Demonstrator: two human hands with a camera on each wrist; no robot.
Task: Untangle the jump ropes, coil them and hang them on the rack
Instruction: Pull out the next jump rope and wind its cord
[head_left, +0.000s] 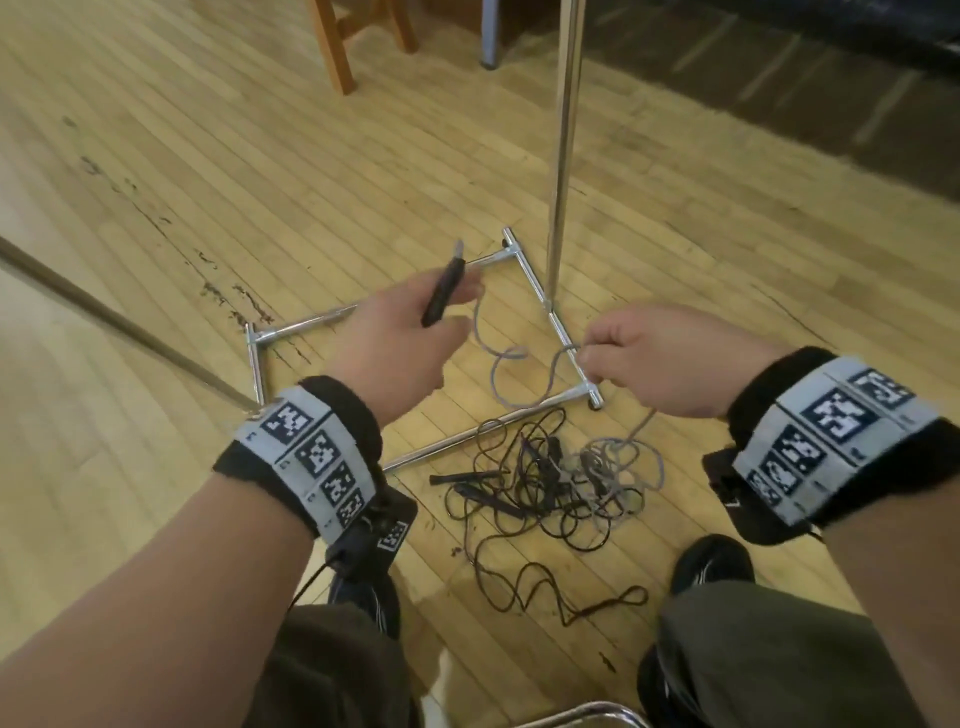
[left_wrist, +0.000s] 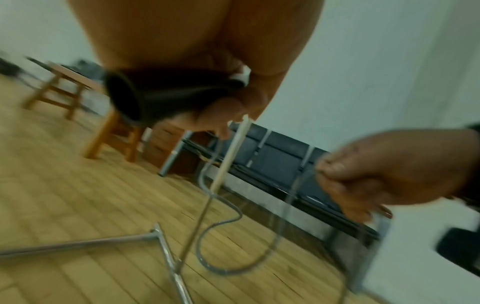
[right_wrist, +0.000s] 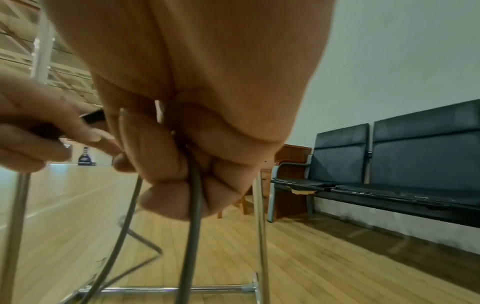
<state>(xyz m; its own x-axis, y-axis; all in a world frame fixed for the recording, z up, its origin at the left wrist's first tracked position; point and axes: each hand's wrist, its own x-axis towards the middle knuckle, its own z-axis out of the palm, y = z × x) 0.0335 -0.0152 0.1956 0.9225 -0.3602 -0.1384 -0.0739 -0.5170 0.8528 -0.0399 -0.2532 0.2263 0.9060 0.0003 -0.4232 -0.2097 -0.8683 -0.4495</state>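
At the centre of the head view the left hand (head_left: 400, 332) grips a black handle (head_left: 441, 291), its fingers curled round it, and the right hand (head_left: 654, 358), right of centre, pinches the grey rope (head_left: 498, 364) that loops between them above the chrome rack (head_left: 563, 156); lower down, a tangle of ropes (head_left: 545, 483) lies on the wooden floor (head_left: 208, 156)

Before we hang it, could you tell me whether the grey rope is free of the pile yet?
Not free: the grey rope runs from the right hand into the tangled pile.
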